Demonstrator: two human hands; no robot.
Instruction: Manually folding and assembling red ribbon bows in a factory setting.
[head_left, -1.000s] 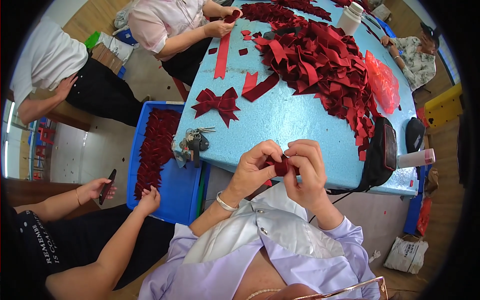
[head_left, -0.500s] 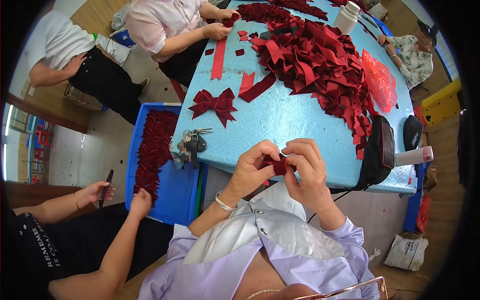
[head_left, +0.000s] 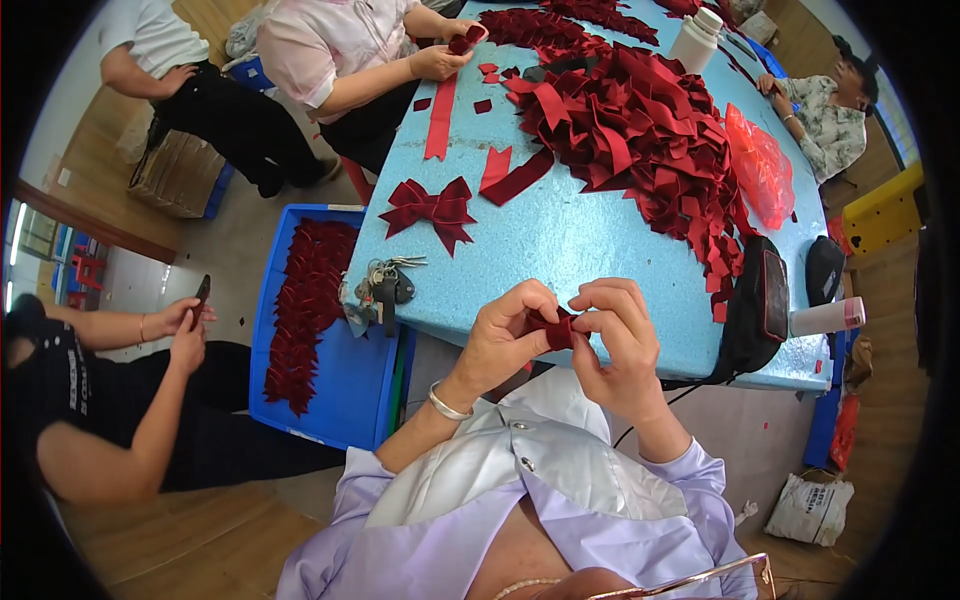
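Between my two hands, at the near edge of the pale blue table [head_left: 520,260], is a small folded piece of dark red velvet ribbon [head_left: 557,334]. My left hand [head_left: 510,335] pinches its left end, the fingers partly hiding it. Thumb and fingers of my right hand [head_left: 612,340] close on its right end. A finished velvet bow [head_left: 430,212] lies flat on the table to the left, past a bunch of keys [head_left: 385,285]. Beyond it rest a loose ribbon strip [head_left: 515,178] and a large heap of red ribbon pieces [head_left: 640,130].
A blue tray [head_left: 350,400] with rows of bows [head_left: 310,300] stands left of the table. A black bag [head_left: 755,310], a pink-and-white bottle [head_left: 828,316] and a red plastic bag [head_left: 758,165] are on the right. Several people are around the table; one at left holds a phone [head_left: 203,290].
The person at left has drawn a hand back from the tray and leaned away, both hands now at the phone. My right fingers have shifted slightly on the ribbon.
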